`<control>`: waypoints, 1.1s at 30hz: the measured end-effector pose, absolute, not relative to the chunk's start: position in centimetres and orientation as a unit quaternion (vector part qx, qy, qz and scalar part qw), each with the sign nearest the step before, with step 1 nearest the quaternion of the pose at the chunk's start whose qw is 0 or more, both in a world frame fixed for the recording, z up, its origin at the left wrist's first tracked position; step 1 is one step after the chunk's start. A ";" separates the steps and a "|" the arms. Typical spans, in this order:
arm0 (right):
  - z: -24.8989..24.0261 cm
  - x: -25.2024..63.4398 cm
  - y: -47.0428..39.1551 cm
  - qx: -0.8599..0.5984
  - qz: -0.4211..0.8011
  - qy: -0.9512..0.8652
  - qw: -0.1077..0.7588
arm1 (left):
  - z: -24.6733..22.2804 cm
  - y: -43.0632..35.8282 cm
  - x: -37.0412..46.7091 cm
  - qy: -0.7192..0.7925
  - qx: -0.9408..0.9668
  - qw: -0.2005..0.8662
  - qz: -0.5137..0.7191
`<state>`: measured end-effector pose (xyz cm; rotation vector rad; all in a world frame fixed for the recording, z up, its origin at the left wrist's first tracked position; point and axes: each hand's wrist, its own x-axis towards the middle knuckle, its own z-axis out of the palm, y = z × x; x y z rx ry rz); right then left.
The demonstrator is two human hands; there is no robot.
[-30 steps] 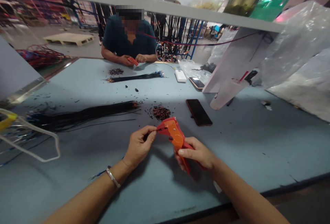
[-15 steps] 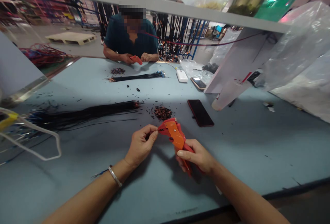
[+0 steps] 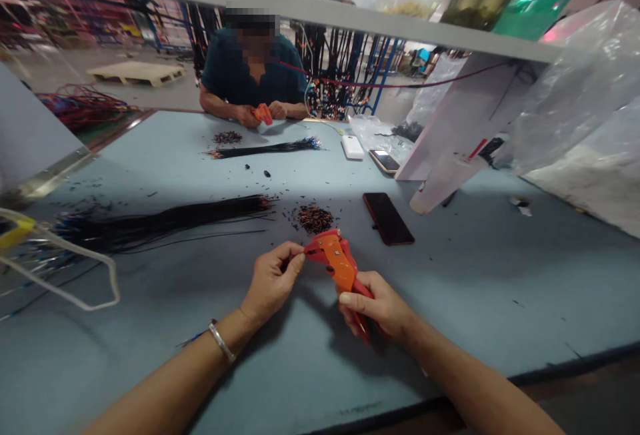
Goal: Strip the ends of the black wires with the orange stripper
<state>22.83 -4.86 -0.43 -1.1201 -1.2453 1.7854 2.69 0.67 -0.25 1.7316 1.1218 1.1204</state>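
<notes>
My right hand [image 3: 375, 305] is wrapped round the handles of an orange and red wire stripper [image 3: 339, 261]. At the tool's jaws, my left hand [image 3: 275, 278] pinches a thin dark wire, mostly hidden by the fingers; blue-tipped ends [image 3: 190, 340] show beside the left wrist. Just beyond the tool lies a pile of small black and copper scraps [image 3: 315, 219]. To the left a long bundle of black wires [image 3: 175, 223] rests on the blue-grey table [image 3: 480, 301].
Across the table a person [image 3: 253, 81] holds a similar red tool [image 3: 263, 113], behind a smaller wire bundle [image 3: 270, 148]. A black phone [image 3: 389, 218] lies right of the scraps. A white looped frame [image 3: 113, 281] stands at left; a shelf edge [image 3: 325, 5] crosses above.
My hands and the stripper have barely shifted. The other person's red tool has turned and moved slightly to the left.
</notes>
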 end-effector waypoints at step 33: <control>-0.2 22.9 -4.7 -0.410 0.713 -0.453 0.343 | -0.2 0.8 2.6 0.449 0.651 0.433 0.433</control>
